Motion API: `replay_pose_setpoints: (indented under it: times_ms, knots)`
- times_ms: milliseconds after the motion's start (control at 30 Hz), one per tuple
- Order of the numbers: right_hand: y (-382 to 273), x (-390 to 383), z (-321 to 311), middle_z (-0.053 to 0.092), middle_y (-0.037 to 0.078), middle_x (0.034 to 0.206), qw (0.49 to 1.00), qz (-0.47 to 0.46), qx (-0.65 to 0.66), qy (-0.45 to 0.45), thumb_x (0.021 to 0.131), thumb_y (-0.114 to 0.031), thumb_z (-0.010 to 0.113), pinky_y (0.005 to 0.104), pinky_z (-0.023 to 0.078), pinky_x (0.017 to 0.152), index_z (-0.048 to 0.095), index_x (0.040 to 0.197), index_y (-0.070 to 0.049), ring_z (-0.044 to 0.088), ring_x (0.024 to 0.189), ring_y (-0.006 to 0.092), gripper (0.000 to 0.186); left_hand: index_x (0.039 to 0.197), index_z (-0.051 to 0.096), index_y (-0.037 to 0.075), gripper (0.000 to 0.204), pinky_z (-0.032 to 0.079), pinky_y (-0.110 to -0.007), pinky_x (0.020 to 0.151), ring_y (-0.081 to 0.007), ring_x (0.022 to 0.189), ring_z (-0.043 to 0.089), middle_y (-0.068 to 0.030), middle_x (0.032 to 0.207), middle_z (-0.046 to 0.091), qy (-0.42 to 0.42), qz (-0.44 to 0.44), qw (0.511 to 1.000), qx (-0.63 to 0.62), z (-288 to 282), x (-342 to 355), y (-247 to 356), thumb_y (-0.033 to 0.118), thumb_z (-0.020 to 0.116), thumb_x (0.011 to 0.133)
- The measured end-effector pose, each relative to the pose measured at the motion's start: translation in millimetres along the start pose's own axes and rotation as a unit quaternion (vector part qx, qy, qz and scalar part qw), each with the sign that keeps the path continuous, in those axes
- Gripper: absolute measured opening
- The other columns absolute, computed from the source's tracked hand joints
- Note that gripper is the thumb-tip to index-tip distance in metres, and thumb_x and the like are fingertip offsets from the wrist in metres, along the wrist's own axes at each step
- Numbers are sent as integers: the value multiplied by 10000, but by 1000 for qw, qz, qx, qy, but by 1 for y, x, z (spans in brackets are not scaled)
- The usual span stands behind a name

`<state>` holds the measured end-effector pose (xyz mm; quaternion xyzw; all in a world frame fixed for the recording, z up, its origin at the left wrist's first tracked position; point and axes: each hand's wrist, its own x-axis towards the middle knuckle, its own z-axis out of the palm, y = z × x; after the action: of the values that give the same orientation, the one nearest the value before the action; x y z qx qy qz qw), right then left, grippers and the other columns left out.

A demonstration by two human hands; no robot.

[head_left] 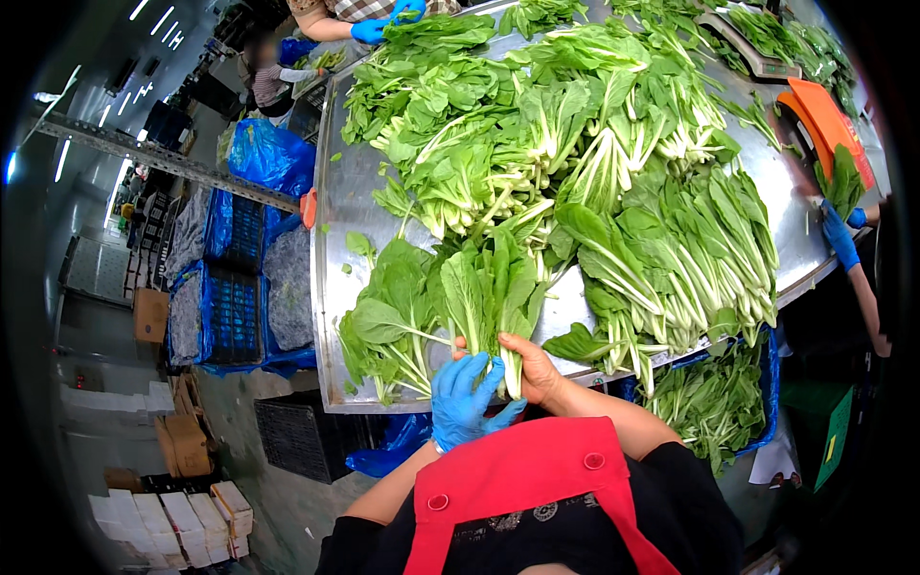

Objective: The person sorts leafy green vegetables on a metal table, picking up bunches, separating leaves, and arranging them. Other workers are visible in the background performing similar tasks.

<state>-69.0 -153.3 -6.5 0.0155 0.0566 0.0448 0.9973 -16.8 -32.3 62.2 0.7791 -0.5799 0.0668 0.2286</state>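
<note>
At the near edge of the metal table [337, 316], a small bunch of leafy greens [486, 292] with pale stems stands between my hands, leaves pointing away from me. My left hand [464, 398], in a blue glove, has its fingers bent around the stem ends. My bare right hand [534, 370] grips the stems from the right side. Left of the bunch lies a loose pile of the same greens [391, 311]. To the right, a larger heap [685, 254] lies with its stems toward me.
A big mound of greens [537, 125] covers the table's far part. On the right stand a scale [757, 53] and an orange device [826, 129], near another person's gloved hand [839, 238]. Another gloved pair of hands [383, 26] works at the far edge. A blue-lined crate of greens [714, 398] sits below right.
</note>
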Motion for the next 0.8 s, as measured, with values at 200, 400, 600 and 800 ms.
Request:
replay_pose_setpoints:
  times_ms: [200,400,600,800]
  knots:
    - [10,-7,2,590,157,950,963,-131,-160,171,769,-57,604,324,531,617,482,1090,31,613,765,210,355,968,600,96,316,408,-376,801,-281,904,527,-102,1006,555,32,-12,989,-144,-7,-8,-23,204,692,686]
    - [13,-11,20,596,97,891,943,-123,-256,174,759,-47,615,302,510,600,516,1035,17,605,757,191,299,850,565,72,225,412,-324,778,-249,854,520,-89,923,545,200,-253,906,-274,-12,-3,-52,-16,672,673]
    - [17,-11,8,597,85,899,892,-160,-382,179,753,-64,625,263,479,651,527,1028,17,590,744,147,302,870,563,60,240,417,-307,735,-227,822,533,-82,874,552,141,-187,952,-198,-28,31,-49,-3,691,677]
    - [10,-26,-13,559,130,1003,629,-329,-693,125,760,-115,612,335,448,733,458,1144,-13,557,868,235,426,859,552,43,157,423,-291,764,-214,846,540,-93,916,562,157,-198,907,-336,-22,17,-50,-27,616,734]
